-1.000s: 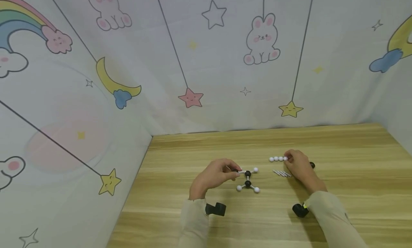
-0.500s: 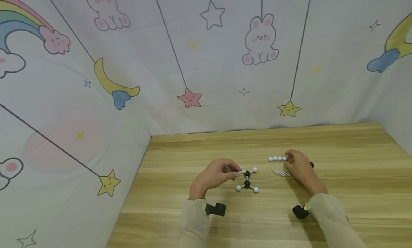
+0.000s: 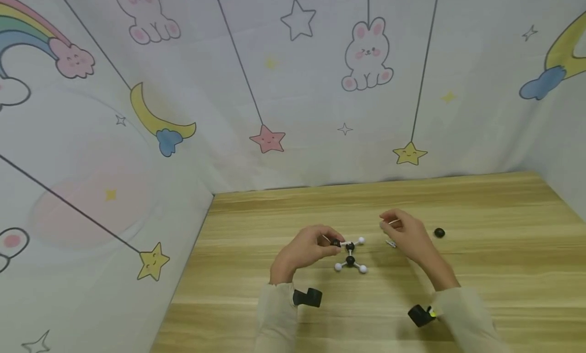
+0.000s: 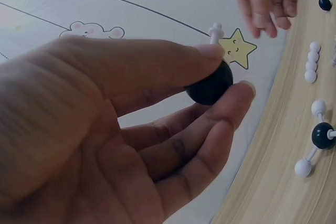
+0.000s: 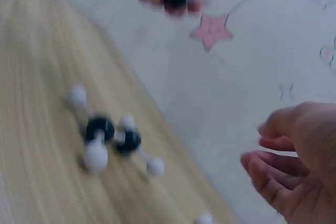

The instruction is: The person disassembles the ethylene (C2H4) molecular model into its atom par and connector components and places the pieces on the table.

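**Fitting a Part to the Held Black Ball**

The left hand pinches a black ball between thumb and fingers; in the left wrist view its white connector points to twelve o'clock. The right hand hangs above the table, fingers loosely curled and slightly parted, no part visible between them.

In the head view, the ball-and-stick model lies at three o'clock of the left hand. From the right hand, white sticks lie at eight o'clock, a loose black ball at three. In the left wrist view, a row of white balls lies at three o'clock of the held ball.

Recommended technique: pinch one part only. Align before pressing. Push straight along the hole's axis; oblique force may dislodge the connector.
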Demonstrator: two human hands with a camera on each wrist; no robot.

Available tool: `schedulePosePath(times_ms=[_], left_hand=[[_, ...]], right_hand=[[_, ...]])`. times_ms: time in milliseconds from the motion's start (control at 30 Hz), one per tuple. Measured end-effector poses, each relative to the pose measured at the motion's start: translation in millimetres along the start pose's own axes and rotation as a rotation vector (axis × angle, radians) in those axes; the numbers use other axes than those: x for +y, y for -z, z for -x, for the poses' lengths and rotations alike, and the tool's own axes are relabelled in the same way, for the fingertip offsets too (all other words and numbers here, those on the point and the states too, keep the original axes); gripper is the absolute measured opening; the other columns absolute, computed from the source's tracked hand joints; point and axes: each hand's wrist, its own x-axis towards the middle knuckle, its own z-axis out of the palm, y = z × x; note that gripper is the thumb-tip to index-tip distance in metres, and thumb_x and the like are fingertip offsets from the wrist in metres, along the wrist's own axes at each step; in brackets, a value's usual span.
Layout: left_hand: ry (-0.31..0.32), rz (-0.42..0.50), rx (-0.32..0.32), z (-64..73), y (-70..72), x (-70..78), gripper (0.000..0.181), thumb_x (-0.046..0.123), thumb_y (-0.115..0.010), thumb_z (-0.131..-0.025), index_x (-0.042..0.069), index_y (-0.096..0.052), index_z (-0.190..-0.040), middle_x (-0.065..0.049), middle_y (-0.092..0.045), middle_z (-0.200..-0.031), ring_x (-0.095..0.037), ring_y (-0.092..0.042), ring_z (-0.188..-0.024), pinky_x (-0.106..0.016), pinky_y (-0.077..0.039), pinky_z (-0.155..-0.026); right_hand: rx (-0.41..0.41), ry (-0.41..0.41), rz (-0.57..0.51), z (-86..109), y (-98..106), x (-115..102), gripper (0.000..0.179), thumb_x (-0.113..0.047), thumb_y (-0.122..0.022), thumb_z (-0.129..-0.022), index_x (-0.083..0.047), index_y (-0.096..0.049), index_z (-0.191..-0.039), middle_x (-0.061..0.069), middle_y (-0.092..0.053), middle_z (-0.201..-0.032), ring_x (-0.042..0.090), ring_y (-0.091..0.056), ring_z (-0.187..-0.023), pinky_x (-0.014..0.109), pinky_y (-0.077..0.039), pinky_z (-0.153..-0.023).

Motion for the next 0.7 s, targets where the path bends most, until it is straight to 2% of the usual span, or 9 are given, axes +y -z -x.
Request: schedulePosePath(times_ms=[100, 200, 267, 333, 467, 700], left_hand=[[-0.011, 0.017, -0.003, -0.6, -1.0, 0.8, 0.020, 0.019, -0.067, -0.090, 0.016, -0.067, -0.110, 0.001, -0.066, -0.099, -0.009, -0.063, -0.084, -0.028, -0.050, -0.071], [-0.017, 0.029, -0.003, -1.0, -1.9, 2.4, 0.020, 0.019, -0.068, -0.090, 0.016, -0.065, -0.109, 0.001, -0.066, -0.101, -0.010, -0.063, -0.086, -0.027, -0.051, -0.071], [-0.022, 0.032, -0.001, -1.5, -2.4, 3.3, 0.018, 0.018, -0.068, -0.090, 0.016, -0.064, -0.107, 0.001, -0.065, -0.102, -0.011, -0.064, -0.088, -0.027, -0.051, -0.072], [-0.033, 0.032, -0.001, -2.3, -2.9, 4.3, 0.016, 0.017, -0.068, -0.090, 0.015, -0.064, -0.106, 0.000, -0.066, -0.104, -0.015, -0.065, -0.090, -0.027, -0.051, -0.073], [-0.047, 0.025, 0.003, -3.3, -4.0, 5.1, 0.016, 0.016, -0.068, -0.090, 0.014, -0.064, -0.105, -0.002, -0.066, -0.104, -0.018, -0.065, -0.092, -0.028, -0.051, -0.073], [-0.050, 0.034, -0.005, -3.1, -4.4, 3.8, 0.014, 0.016, -0.068, -0.089, 0.017, -0.064, -0.103, 0.002, -0.066, -0.099, -0.011, -0.063, -0.086, -0.025, -0.051, -0.072]], right_hand=[[-0.116, 0.066, -0.108, 4.7, -5, -22, 0.025, -0.030, -0.056, -0.098, -0.010, -0.061, -0.112, 0.008, -0.066, -0.097, 0.021, -0.065, -0.083, 0.032, -0.053, -0.068], [-0.235, 0.135, -0.208, 9.6, -10, -37, 0.021, -0.027, -0.057, -0.097, -0.009, -0.061, -0.108, 0.004, -0.064, -0.088, 0.014, -0.062, -0.073, 0.030, -0.053, -0.065], [-0.284, 0.165, -0.260, 12.1, -14, -44, 0.019, -0.024, -0.058, -0.097, -0.008, -0.061, -0.106, 0.005, -0.064, -0.085, 0.012, -0.061, -0.070, 0.029, -0.053, -0.064], [-0.303, 0.176, -0.287, 13.8, -18, -47, 0.017, -0.022, -0.059, -0.096, -0.007, -0.061, -0.104, 0.008, -0.064, -0.084, 0.011, -0.061, -0.069, 0.028, -0.052, -0.062], [-0.287, 0.171, -0.306, 15.1, -23, -49, 0.014, -0.021, -0.062, -0.094, -0.008, -0.062, -0.100, 0.012, -0.064, -0.083, 0.010, -0.062, -0.068, 0.028, -0.052, -0.061], [-0.258, 0.161, -0.284, 17.0, -24, -51, 0.013, -0.021, -0.064, -0.093, -0.008, -0.063, -0.097, 0.007, -0.065, -0.082, 0.015, -0.065, -0.071, 0.030, -0.053, -0.062]])
